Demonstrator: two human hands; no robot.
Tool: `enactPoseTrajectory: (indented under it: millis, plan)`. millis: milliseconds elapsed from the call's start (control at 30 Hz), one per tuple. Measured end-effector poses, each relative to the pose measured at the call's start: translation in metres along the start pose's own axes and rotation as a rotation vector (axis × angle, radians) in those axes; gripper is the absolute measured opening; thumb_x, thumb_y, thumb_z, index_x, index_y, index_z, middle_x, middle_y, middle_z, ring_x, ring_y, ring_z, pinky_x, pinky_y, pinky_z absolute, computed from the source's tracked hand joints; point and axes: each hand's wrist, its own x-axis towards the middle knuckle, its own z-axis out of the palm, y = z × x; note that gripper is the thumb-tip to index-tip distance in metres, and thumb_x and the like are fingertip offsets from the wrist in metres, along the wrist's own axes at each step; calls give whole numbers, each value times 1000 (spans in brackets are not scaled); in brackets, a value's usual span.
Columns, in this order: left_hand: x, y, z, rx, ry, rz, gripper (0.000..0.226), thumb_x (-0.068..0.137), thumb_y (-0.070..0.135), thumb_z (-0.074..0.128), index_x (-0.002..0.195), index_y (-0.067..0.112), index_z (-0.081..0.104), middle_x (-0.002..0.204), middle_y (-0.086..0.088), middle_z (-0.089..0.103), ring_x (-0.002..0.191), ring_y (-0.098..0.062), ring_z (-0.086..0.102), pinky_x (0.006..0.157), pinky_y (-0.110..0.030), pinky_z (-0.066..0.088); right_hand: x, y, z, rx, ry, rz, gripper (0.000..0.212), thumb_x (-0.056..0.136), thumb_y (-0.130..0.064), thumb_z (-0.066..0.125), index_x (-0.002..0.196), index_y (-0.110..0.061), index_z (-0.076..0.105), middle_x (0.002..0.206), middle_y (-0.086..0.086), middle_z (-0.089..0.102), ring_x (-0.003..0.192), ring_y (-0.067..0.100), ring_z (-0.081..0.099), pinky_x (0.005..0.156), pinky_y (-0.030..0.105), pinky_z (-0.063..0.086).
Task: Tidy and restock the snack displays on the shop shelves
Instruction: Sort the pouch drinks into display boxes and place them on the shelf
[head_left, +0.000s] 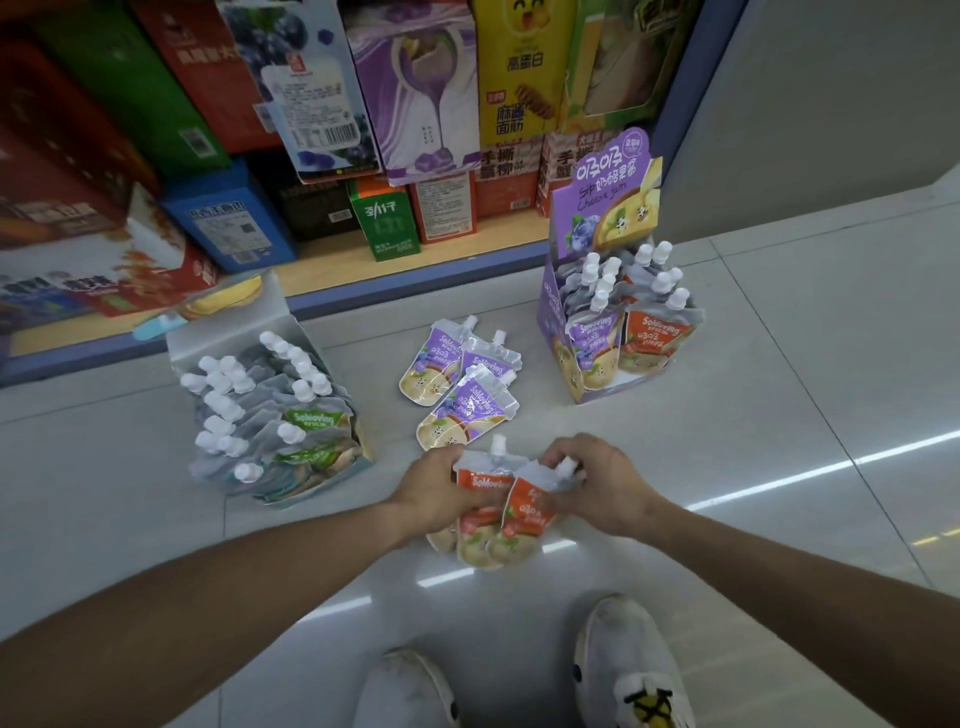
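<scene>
Together, left hand (435, 486), right hand (597, 486), gripping orange pouches (498, 512)

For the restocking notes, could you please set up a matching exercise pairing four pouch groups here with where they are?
Things:
1. orange pouches
2. loose purple pouches
3. green pouches
4. purple display box

Places:
A. in the white box lying on the floor at left
B. standing on the floor by the shelf end
C. held in both hands
D. flat on the floor tiles, between the two boxes

Pairs: 1-C, 2-D, 3-A, 4-B
</scene>
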Motion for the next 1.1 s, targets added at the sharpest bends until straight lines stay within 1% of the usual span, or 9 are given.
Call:
enactPoseTrajectory:
  millis: [133, 233, 300, 467, 600, 767, 867, 1000, 1100]
  plan:
    - [5, 31, 7, -485, -207, -34, 26, 96, 21, 72, 121, 15, 68, 108, -7, 78, 98, -23, 76, 90, -38, 60, 5, -4, -23, 368, 62, 102, 40, 69, -7, 91, 95, -20, 63, 100, 6, 68, 88, 20, 65, 71, 34, 59]
    - [13, 56, 12, -653, -171, -145, 11, 97, 13, 64, 108, 9, 66, 92, -10, 77, 80, -24, 74, 78, -35, 59, 10, -5, -42, 524, 101, 232, 66, 67, -6, 92, 121, -22, 58, 111, 4, 68, 101, 19, 67, 73, 31, 60]
    - [18, 66, 16, -642, -67, -120, 19, 94, 14, 72, 110, 7, 67, 98, -12, 79, 83, -26, 77, 80, -39, 62, 12, -3, -54, 668, 103, 279, 74, 66, -6, 92, 131, -18, 58, 113, 9, 72, 101, 25, 71, 84, 40, 61]
    - [20, 84, 22, -689, 48, -60, 53, 73, 31, 93, 116, 15, 67, 102, -7, 80, 89, -25, 79, 89, -51, 62, 7, 4, -73, 846, -30, 332, 51, 79, -1, 80, 126, -8, 64, 113, 10, 76, 105, 29, 72, 95, 47, 57]
    - [25, 94, 23, -771, 7, -125, 40, 91, 52, 71, 116, 21, 70, 102, -7, 80, 95, -29, 78, 95, -54, 58, -1, 19, -80, 905, -6, 394, 46, 81, -3, 77, 126, -5, 64, 113, 11, 76, 109, 29, 70, 101, 47, 54]
    - [28, 100, 26, -755, -21, -112, 38, 96, 52, 64, 116, 21, 72, 103, -6, 80, 96, -29, 77, 95, -53, 58, -6, 24, -88, 970, -34, 384, 54, 76, -7, 78, 127, -2, 61, 117, 16, 73, 110, 35, 70, 102, 51, 52]
    - [25, 105, 29, -666, -72, -17, 36, 94, 44, 69, 115, 16, 73, 103, -8, 79, 95, -27, 77, 92, -47, 59, -9, 24, -90, 991, -58, 351, 53, 78, -6, 76, 128, -2, 60, 119, 17, 72, 110, 35, 70, 100, 49, 53]
    - [30, 107, 33, -611, 15, -1, 21, 99, 26, 66, 115, 14, 71, 97, -6, 80, 90, -25, 78, 87, -43, 61, -16, 32, -104, 1038, -127, 325, 48, 83, -6, 72, 128, 1, 60, 122, 19, 70, 112, 35, 69, 96, 46, 56]
    - [30, 115, 39, -636, -6, 0, 17, 102, 28, 61, 108, 15, 71, 103, -11, 79, 91, -25, 77, 88, -40, 59, -16, 30, -112, 1059, -97, 275, 43, 85, -7, 71, 126, 2, 61, 121, 21, 71, 110, 35, 70, 91, 44, 58]
